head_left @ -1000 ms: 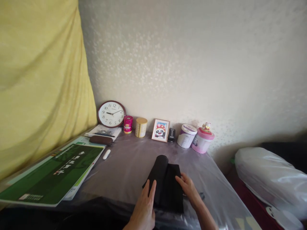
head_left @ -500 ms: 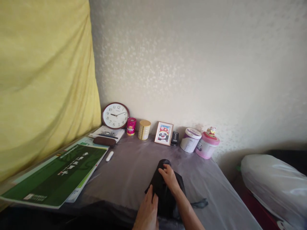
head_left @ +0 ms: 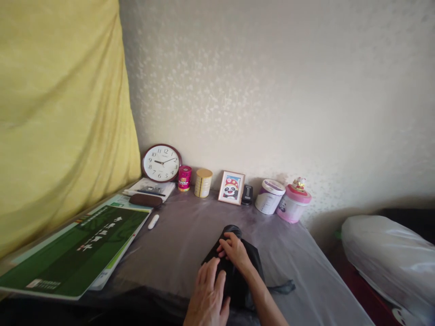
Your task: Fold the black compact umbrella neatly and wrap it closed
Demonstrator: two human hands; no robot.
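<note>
A black fabric bundle point(head_left: 234, 280) with a rounded top end lies near the front of the covered table, and a dark strap point(head_left: 283, 288) trails from its right side. My left hand point(head_left: 210, 290) is at the bundle's left edge, fingers stretched and slightly apart, thumb toward the fabric. Across the upper part of the bundle lies my right hand point(head_left: 234, 251), its fingers loosely bent and separated, pointing left. Neither hand visibly grips the fabric. The forearms and hands hide part of the bundle, so its exact kind is unclear.
On the table's left are a green booklet point(head_left: 84, 249), a brown case point(head_left: 146, 200) and a white pen-like object point(head_left: 153, 222). Along the wall stand a clock point(head_left: 162, 163), a pink can point(head_left: 184, 178), a yellow-lidded can point(head_left: 203, 184), a panda picture point(head_left: 231, 187) and two tubs point(head_left: 270, 197).
My left hand has lifted a little and moved up and left along the bundle, its fingers more spread. My right hand has shifted slightly left, fingers less pinched. The view has turned slightly.
</note>
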